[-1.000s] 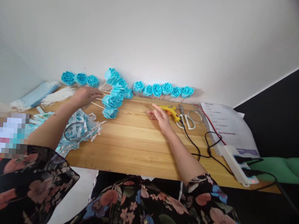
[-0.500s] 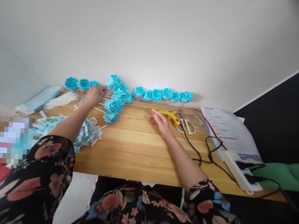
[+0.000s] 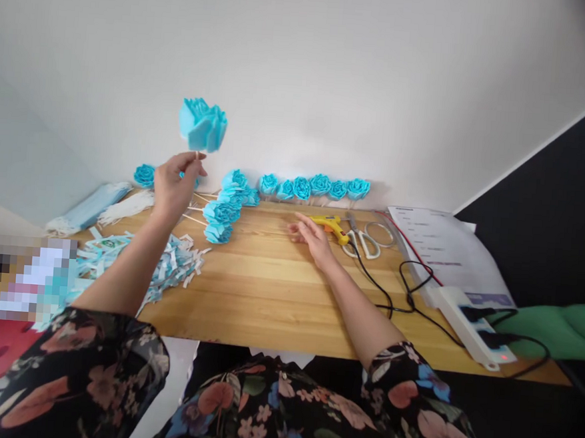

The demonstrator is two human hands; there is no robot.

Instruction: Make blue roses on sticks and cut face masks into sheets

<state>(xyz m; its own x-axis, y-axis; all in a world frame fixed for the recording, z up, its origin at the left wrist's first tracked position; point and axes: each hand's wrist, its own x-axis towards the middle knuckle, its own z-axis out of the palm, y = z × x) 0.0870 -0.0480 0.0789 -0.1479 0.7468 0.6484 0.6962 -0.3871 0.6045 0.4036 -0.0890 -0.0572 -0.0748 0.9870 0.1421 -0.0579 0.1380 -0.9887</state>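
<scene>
A blue paper rose (image 3: 203, 126) stands upright in the air, its thin stick pinched in my left hand (image 3: 174, 185). Below and to the right of that hand, several more blue roses (image 3: 221, 211) lie piled on the wooden table (image 3: 267, 297), their pale sticks pointing left. My right hand (image 3: 310, 235) hovers over or rests on the tabletop, fingers stretched out and holding nothing. Just beyond its fingers lies a yellow hot glue gun (image 3: 332, 227). White-handled scissors (image 3: 363, 243) and a roll of tape (image 3: 380, 234) are to the right of the glue gun.
Along the wall runs a row of blue roses (image 3: 302, 187). Cut paper strips (image 3: 176, 264) heap up at the left, near white sticks or strings (image 3: 127, 207) and folded blue paper (image 3: 90, 208). At the right are printed sheets (image 3: 440, 249), a black cable (image 3: 378, 288) and a power strip (image 3: 472, 332).
My left hand has lifted one blue rose up and left from the pile, turning it upright. The right hand has stayed almost still beside the glue gun.
</scene>
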